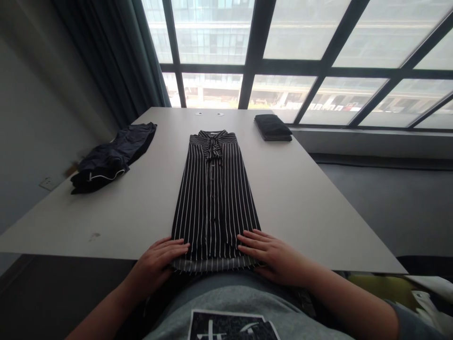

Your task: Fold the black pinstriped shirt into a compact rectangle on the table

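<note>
A black shirt with white stripes point(231, 189) lies lengthwise on the white table, buttoned front up. Its collar points toward the window and its sleeves are out of sight. The hem hangs at the table's near edge, its paler inner side showing. At the hem's left corner, my left hand point(157, 259) rests with fingers stretched over the cloth. My right hand point(267, 252) lies on the right corner, fingers spread flat and thumb lower down near the edge. Neither hand visibly pinches the fabric.
On the table's left side lies a crumpled dark garment point(113, 156) with a white cord. A folded dark stack of cloth point(272, 127) sits at the far right corner. The white table point(300, 203) reaches to the window, beside a dark curtain point(116, 61).
</note>
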Action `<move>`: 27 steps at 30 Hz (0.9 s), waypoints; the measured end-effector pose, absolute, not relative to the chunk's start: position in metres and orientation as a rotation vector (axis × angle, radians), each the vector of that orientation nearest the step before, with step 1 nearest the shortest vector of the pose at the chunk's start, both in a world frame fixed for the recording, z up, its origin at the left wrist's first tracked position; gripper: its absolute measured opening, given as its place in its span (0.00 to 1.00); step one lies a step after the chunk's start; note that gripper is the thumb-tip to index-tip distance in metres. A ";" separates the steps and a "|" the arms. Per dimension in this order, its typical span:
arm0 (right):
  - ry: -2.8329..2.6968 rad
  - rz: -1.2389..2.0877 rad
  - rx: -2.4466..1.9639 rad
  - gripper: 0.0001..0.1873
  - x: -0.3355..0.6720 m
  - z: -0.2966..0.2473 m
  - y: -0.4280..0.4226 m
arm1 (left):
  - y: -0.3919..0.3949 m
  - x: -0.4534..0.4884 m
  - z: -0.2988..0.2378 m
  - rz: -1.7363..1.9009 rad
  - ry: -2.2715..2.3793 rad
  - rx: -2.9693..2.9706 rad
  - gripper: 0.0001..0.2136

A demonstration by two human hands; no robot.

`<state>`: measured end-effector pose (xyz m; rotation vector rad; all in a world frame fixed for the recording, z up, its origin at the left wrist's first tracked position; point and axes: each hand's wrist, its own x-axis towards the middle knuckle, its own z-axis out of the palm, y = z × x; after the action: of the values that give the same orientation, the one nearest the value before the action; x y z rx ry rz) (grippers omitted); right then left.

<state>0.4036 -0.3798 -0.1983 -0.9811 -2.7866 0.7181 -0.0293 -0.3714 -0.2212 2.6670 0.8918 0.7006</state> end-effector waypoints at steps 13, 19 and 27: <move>-2.553 0.484 -0.904 0.17 0.406 -0.208 -0.391 | -0.367 -0.028 -0.201 0.703 0.954 2.757 0.20; -2.548 0.397 -0.894 0.16 0.404 -0.208 -0.389 | -0.354 -0.031 -0.188 0.512 0.927 2.777 0.18; -2.562 0.390 -0.895 0.12 0.410 -0.197 -0.392 | -0.361 -0.040 -0.168 0.461 0.908 2.570 0.20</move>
<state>0.4095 -0.3919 -0.1971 -0.8954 -2.5619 0.3897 -0.0399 -0.3606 -0.1685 2.5701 0.9081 0.4607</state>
